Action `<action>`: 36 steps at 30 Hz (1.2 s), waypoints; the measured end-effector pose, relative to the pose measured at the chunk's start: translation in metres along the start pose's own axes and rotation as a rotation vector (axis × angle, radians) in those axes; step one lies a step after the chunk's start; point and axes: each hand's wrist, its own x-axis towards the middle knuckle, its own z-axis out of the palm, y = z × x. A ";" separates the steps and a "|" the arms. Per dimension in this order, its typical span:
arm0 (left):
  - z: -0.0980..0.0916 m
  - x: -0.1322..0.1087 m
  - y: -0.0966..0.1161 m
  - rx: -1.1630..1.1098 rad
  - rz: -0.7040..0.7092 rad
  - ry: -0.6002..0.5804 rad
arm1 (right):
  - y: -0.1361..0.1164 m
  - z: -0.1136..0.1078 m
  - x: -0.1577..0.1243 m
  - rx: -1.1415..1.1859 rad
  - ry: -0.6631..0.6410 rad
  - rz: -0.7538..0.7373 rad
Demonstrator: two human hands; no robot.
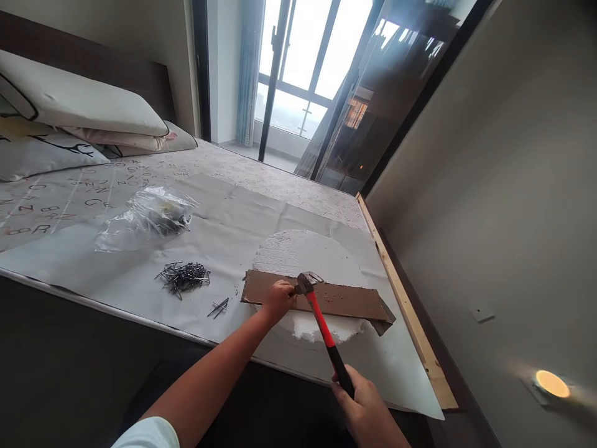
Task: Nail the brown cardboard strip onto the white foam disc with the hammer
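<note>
My right hand (366,404) grips the black lower handle of a claw hammer (321,320) with a red upper shaft. The hammer's metal head is right beside the fingertips of my left hand (278,298). Those fingertips are pinched together on a long brown board (354,300), and whatever is between them is too small to make out. Small reddish marks and dark specks show on the board. It lies across a rough white foam disc (312,252), and its right end looks bent or torn. A pile of nails (184,277) lies left of my left hand, with several loose nails (218,307) nearer.
A pale sheet (224,205) covers part of the patterned mattress (130,177). A clear plastic bag (149,218) with dark contents lies at the left, with pillows (93,106) behind. A wooden rail (405,298) runs along the right side, by the wall.
</note>
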 end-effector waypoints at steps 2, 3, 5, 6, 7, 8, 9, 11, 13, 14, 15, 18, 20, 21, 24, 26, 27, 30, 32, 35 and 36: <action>0.001 0.000 -0.001 0.002 -0.006 -0.006 | -0.001 -0.001 -0.001 0.002 0.024 -0.007; 0.002 0.000 -0.001 0.000 -0.013 -0.015 | -0.003 -0.003 -0.002 0.014 0.031 -0.002; -0.001 0.001 0.000 -0.021 -0.029 -0.032 | -0.009 -0.012 -0.007 0.047 0.030 0.018; -0.005 0.002 0.001 -0.039 -0.035 -0.025 | -0.012 -0.017 -0.009 0.059 0.028 0.026; -0.011 0.003 0.002 -0.059 -0.038 -0.003 | -0.015 -0.022 -0.011 0.066 0.028 0.031; -0.018 0.004 0.004 -0.079 -0.041 0.038 | -0.018 -0.025 -0.013 0.066 0.022 0.036; -0.028 0.005 0.005 -0.097 -0.047 0.096 | -0.019 -0.027 -0.013 0.059 0.012 0.037; -0.050 0.008 0.007 -0.122 -0.072 0.239 | -0.017 -0.024 -0.010 0.021 -0.018 0.033; -0.071 0.011 0.007 -0.135 -0.117 0.366 | -0.011 -0.014 -0.004 -0.033 -0.057 0.045; -0.078 0.011 0.006 -0.137 -0.140 0.408 | -0.006 -0.007 0.000 -0.052 -0.101 0.074; -0.084 0.011 0.004 -0.138 -0.158 0.431 | -0.001 -0.001 0.003 -0.066 -0.092 0.091; -0.088 0.009 0.003 -0.136 -0.180 0.424 | 0.008 0.010 0.008 -0.059 -0.080 0.069; -0.087 0.009 0.004 -0.136 -0.180 0.411 | 0.010 0.011 0.007 -0.019 -0.088 0.070; -0.087 0.009 0.006 -0.138 -0.181 0.412 | 0.011 0.011 0.005 0.014 -0.095 0.077; -0.099 0.010 0.004 -0.125 -0.179 0.427 | 0.011 0.010 -0.001 0.145 -0.106 0.103; -0.114 0.007 -0.008 -0.084 -0.195 0.440 | 0.012 0.011 -0.005 0.246 -0.103 0.122; -0.122 0.004 -0.019 -0.051 -0.213 0.445 | 0.013 0.012 -0.007 0.303 -0.109 0.134; -0.145 -0.017 -0.064 0.110 -0.281 0.385 | 0.019 0.017 -0.009 0.457 -0.124 0.169; -0.155 -0.039 -0.095 0.274 -0.311 0.191 | 0.025 0.021 -0.008 0.529 -0.128 0.184; -0.156 -0.072 -0.127 0.450 -0.325 -0.179 | 0.032 0.027 -0.004 0.602 -0.131 0.203; -0.153 -0.080 -0.132 0.488 -0.339 -0.259 | 0.034 0.028 -0.002 0.613 -0.127 0.206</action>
